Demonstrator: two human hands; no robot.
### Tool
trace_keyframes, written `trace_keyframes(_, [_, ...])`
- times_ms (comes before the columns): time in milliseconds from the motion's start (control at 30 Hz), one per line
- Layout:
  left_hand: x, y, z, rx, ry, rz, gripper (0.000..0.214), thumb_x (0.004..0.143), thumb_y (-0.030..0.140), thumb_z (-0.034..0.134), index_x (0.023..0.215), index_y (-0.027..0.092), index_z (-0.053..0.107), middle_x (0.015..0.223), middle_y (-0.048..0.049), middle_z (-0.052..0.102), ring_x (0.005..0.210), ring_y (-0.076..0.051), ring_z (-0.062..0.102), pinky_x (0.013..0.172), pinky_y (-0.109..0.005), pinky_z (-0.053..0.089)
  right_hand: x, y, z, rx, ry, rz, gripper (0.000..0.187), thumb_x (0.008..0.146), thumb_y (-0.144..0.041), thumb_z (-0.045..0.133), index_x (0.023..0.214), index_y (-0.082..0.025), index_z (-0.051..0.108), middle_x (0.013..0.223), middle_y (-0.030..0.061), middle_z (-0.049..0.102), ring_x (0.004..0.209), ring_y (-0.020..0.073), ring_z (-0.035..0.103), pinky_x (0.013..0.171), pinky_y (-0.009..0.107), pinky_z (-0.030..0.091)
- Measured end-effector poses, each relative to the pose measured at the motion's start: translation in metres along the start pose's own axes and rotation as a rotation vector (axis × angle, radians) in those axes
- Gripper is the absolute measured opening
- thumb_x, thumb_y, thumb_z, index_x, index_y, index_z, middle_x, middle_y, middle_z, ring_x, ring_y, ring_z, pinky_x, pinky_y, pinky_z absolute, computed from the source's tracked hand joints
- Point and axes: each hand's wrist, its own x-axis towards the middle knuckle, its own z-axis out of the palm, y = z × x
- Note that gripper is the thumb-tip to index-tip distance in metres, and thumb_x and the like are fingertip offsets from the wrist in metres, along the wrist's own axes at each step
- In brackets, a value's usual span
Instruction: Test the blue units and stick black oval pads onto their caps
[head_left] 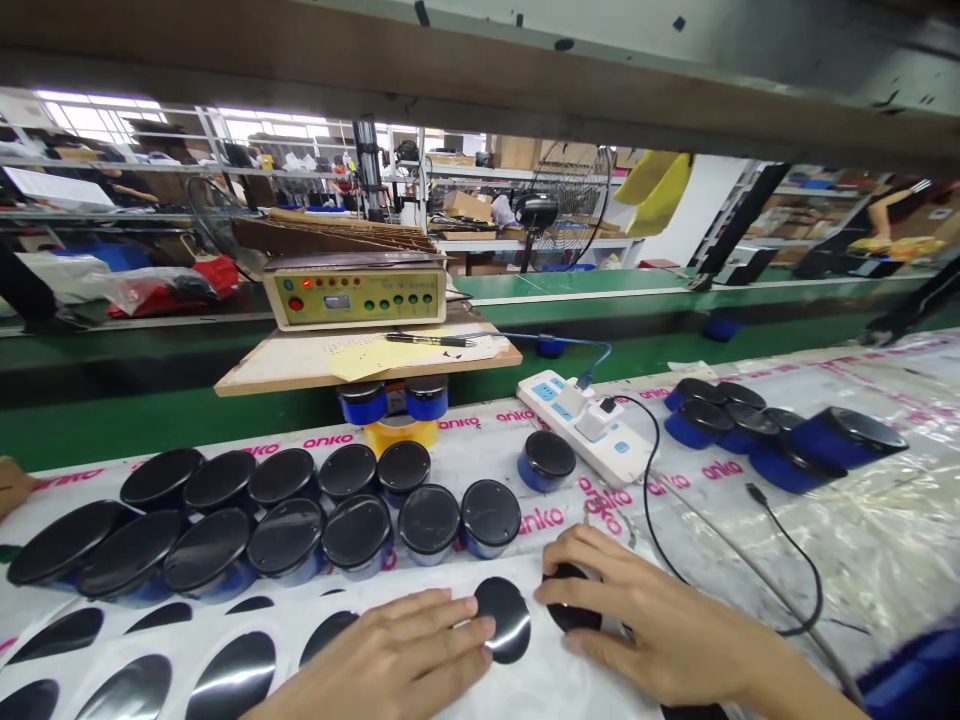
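Observation:
My left hand (405, 650) lies flat with its fingers stretched out, the tips touching a glossy black round sticker (504, 620) on a white sheet (420, 594). Beside it, my right hand (637, 610) curls its fingers around a small round container with a black top (571, 598); its sides are mostly hidden by the hand. More black round stickers (234, 675) lie on the sheet to the left, partly covered by my left hand. Behind the sheet stand two rows of blue containers with black tops (356, 530), and one such container (547, 460) stands apart behind my right hand.
A white power strip (585, 425) with plugs and a black cable (817, 590) lies at the right. Several more blue containers (697, 423) stand beyond it. A control box (360, 295) and pen (427, 340) rest on a raised wooden board (262, 365). A beam (480, 90) crosses overhead.

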Motion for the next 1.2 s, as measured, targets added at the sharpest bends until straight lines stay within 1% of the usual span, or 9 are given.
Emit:
trace_keyframes(233, [-0.006,-0.002,0.007,-0.004,-0.063,0.036,0.036,0.096,0.02,0.033,0.125,0.014,0.052,0.134,-0.0019,0.051,0.121,-0.018,0.05,0.104,-0.031,0.037,-0.002,0.004,0.011,-0.075,0.224,-0.006,0.025,0.084,-0.012,0.045,0.104,-0.02,0.057,0.091,0.0038,0.063,0.084,0.0161,0.06,0.076,0.027,0.049])
trace_keyframes(333, [-0.003,-0.002,0.002,0.027,-0.086,0.053,0.035,0.096,0.02,0.033,0.124,0.014,0.053,0.132,-0.0017,0.053,0.119,-0.019,0.052,0.101,-0.032,0.041,-0.014,0.019,0.007,-0.077,0.428,0.099,0.018,0.09,-0.016,0.04,0.097,-0.021,0.056,0.084,0.0026,0.062,0.074,0.0143,0.061,0.067,0.025,0.049])
trace_keyframes(467, [0.005,-0.002,-0.01,0.053,-0.101,0.06,0.032,0.095,0.023,0.035,0.117,0.015,0.058,0.127,-0.0008,0.057,0.114,-0.019,0.056,0.095,-0.03,0.047,-0.037,0.028,-0.016,-0.145,0.819,0.296,0.012,0.09,-0.027,0.049,0.095,-0.023,0.059,0.085,0.0035,0.063,0.076,0.0165,0.061,0.064,0.024,0.05])
trace_keyframes(533, [0.008,-0.002,-0.015,0.051,-0.071,0.04,0.031,0.096,0.024,0.036,0.113,0.017,0.06,0.124,0.0008,0.059,0.111,-0.017,0.058,0.093,-0.028,0.048,-0.04,0.02,-0.028,-0.106,0.889,0.328,0.012,0.089,-0.03,0.053,0.096,-0.024,0.061,0.087,0.0027,0.064,0.076,0.0162,0.062,0.062,0.023,0.05])
trace_keyframes(700, [0.01,0.001,-0.018,0.031,-0.007,-0.003,0.028,0.095,0.024,0.037,0.108,0.018,0.062,0.12,0.0021,0.063,0.108,-0.015,0.06,0.093,-0.026,0.048,0.001,-0.006,-0.041,0.013,0.793,0.068,0.015,0.087,-0.024,0.056,0.099,-0.029,0.062,0.093,-0.0004,0.066,0.084,0.0153,0.063,0.072,0.023,0.05])
trace_keyframes(833, [0.007,0.002,-0.019,0.044,0.023,-0.046,0.023,0.093,0.023,0.043,0.108,0.02,0.061,0.116,0.0029,0.065,0.106,-0.015,0.061,0.097,-0.028,0.046,0.047,-0.004,-0.04,0.158,0.807,0.115,0.027,0.087,-0.026,0.057,0.114,-0.028,0.058,0.094,0.0006,0.066,0.085,0.016,0.063,0.074,0.026,0.051])
trace_keyframes(933, [0.01,-0.003,-0.019,0.067,0.104,-0.204,0.028,0.09,0.03,0.05,0.114,0.018,0.058,0.115,-0.0008,0.066,0.108,-0.019,0.059,0.099,-0.035,0.045,0.062,0.002,-0.034,0.366,0.745,0.17,0.018,0.084,-0.034,0.061,0.098,-0.024,0.062,0.092,0.0021,0.066,0.082,0.0173,0.063,0.073,0.028,0.053])
trace_keyframes(1067, [0.029,-0.017,-0.01,0.065,0.147,-0.592,0.066,0.077,0.047,0.063,0.13,0.013,0.043,0.126,-0.0106,0.058,0.121,-0.03,0.048,0.099,-0.046,0.045,0.063,0.007,-0.024,0.595,0.657,0.29,0.022,0.081,-0.042,0.063,0.081,-0.021,0.059,0.076,0.0004,0.06,0.071,0.0146,0.059,0.065,0.025,0.05])
trace_keyframes(1200, [0.046,-0.027,0.008,-0.051,0.129,-0.718,0.104,0.069,0.053,0.069,0.144,0.015,0.009,0.121,-0.0088,0.061,0.123,-0.029,0.046,0.104,-0.051,0.038,0.06,0.011,-0.018,0.679,0.617,0.279,0.023,0.086,-0.042,0.057,0.076,-0.021,0.055,0.085,0.001,0.052,0.083,0.0146,0.053,0.072,0.023,0.045])
